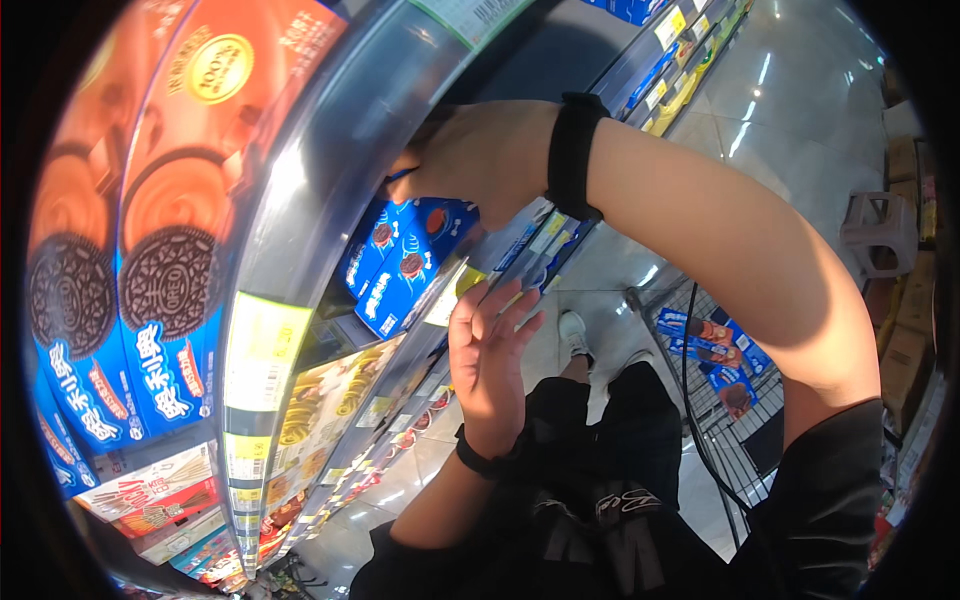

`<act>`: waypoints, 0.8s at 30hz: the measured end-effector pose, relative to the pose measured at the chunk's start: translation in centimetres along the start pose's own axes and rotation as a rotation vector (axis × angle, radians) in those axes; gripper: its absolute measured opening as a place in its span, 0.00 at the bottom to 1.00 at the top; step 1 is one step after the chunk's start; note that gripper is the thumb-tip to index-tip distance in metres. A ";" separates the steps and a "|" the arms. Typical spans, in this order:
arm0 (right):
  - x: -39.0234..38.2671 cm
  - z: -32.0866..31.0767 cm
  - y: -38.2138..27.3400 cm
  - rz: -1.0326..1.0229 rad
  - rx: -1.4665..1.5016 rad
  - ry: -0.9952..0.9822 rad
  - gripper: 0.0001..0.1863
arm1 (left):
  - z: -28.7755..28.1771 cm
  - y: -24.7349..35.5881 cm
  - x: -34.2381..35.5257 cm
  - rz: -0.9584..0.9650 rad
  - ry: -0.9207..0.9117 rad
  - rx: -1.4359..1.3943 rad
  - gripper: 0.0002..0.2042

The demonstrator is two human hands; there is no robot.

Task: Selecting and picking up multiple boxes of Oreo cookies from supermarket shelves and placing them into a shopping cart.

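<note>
My right hand (475, 150), with a black band on its wrist, reaches across into a shelf gap. It is bent over blue cookie boxes (400, 265) that stand at the shelf's front. Most of its fingers are hidden, so whether they grip a box does not show. Just below these boxes my left hand (490, 360) is raised, its fingers stretched and apart with nothing in them. The left wrist wears a dark band too.
Large orange-and-blue cookie boxes (165, 230) fill the near left shelf behind a price-label rail (265, 350). Snack boxes (160, 490) sit lower. At right stands a wire shopping cart (750, 425) holding several blue cookie packs (735, 390). A pale stool (880, 235) stands beyond, beside cardboard boxes (912, 320).
</note>
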State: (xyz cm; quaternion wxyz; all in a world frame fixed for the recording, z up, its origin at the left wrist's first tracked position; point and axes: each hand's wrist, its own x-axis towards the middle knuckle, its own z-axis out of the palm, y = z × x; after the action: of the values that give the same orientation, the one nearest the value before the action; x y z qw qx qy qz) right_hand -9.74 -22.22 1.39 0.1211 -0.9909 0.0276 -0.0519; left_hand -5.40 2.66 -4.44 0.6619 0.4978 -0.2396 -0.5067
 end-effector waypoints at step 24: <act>-21.5 3.2 -12.0 -0.021 1.162 1.572 0.19 | -1.5 1.3 3.8 0.140 0.088 0.202 0.22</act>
State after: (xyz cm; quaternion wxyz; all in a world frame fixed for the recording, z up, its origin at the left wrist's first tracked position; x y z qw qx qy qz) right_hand -30.25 -8.35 -0.86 0.5371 -0.4601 0.0617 -0.7043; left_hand -2.16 -0.19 -4.58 0.6520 0.5656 -0.2944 -0.4101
